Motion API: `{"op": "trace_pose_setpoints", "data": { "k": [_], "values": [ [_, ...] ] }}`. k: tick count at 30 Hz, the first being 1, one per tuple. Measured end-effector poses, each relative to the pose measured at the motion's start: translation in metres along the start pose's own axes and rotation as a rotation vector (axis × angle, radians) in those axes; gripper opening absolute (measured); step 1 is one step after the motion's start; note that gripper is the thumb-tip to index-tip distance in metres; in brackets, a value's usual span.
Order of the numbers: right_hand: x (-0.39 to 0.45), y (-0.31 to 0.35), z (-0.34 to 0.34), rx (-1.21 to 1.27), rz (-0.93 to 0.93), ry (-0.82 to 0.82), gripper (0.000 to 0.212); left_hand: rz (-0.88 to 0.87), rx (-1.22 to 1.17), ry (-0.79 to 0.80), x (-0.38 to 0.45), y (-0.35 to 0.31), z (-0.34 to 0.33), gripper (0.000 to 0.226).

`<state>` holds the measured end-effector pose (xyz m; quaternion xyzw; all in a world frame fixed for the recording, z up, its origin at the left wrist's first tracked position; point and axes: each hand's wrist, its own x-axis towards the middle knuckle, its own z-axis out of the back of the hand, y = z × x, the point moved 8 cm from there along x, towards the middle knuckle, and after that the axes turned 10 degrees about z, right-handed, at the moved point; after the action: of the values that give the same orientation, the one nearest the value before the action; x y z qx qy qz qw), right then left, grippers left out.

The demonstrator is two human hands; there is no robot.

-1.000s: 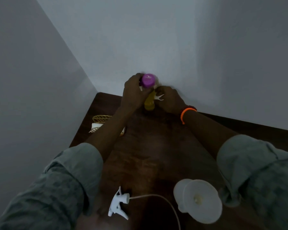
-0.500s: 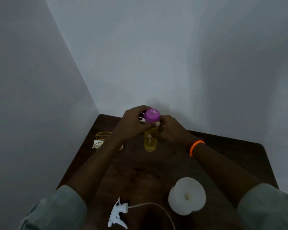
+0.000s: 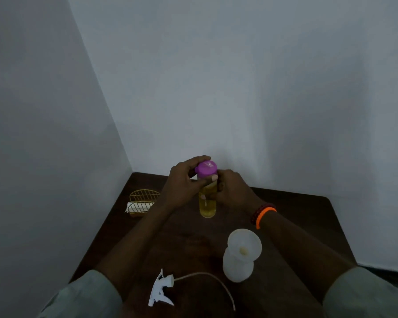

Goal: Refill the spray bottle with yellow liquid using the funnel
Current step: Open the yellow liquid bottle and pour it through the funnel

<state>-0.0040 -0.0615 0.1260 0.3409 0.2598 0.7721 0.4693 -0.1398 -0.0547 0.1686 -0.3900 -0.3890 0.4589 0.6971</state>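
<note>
A clear bottle of yellow liquid [image 3: 207,204] with a purple cap [image 3: 206,169] stands upright at the far side of the dark wooden table [image 3: 303,216]. My left hand [image 3: 184,182] grips the purple cap from the left. My right hand [image 3: 231,189] is closed around the bottle's neck and upper body from the right. Nearer to me, a white funnel [image 3: 244,246] sits in the mouth of the translucent spray bottle [image 3: 237,269]. The white trigger sprayer head [image 3: 160,289] with its long dip tube [image 3: 207,277] lies on the table by the front edge.
A gold wire holder [image 3: 143,201] with something white in it stands at the table's left side. Grey walls meet in a corner right behind the table's far edge. An orange band [image 3: 265,214] circles my right wrist.
The view has tilted up, so everything sits lower in frame. Both hands stay on the capped yellow bottle, which now stands upright on the table. The funnel, spray bottle and sprayer head have not moved.
</note>
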Motion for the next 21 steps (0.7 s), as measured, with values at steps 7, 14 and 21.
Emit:
{"op": "trace_pose_setpoints", "data": {
  "k": [7,14,21],
  "values": [
    [-0.01,0.018,-0.002,-0.07,-0.061,-0.085,0.026,0.027,0.034,-0.153,-0.016,-0.016,0.009,0.055],
    [-0.014,0.031,0.001,-0.08,-0.122,-0.172,0.022,0.109,0.077,-0.229,-0.03,-0.02,0.011,0.068],
    [-0.021,0.03,0.007,-0.065,-0.151,-0.183,0.049,0.139,-0.037,-0.233,-0.035,-0.017,0.019,0.063]
  ]
}}
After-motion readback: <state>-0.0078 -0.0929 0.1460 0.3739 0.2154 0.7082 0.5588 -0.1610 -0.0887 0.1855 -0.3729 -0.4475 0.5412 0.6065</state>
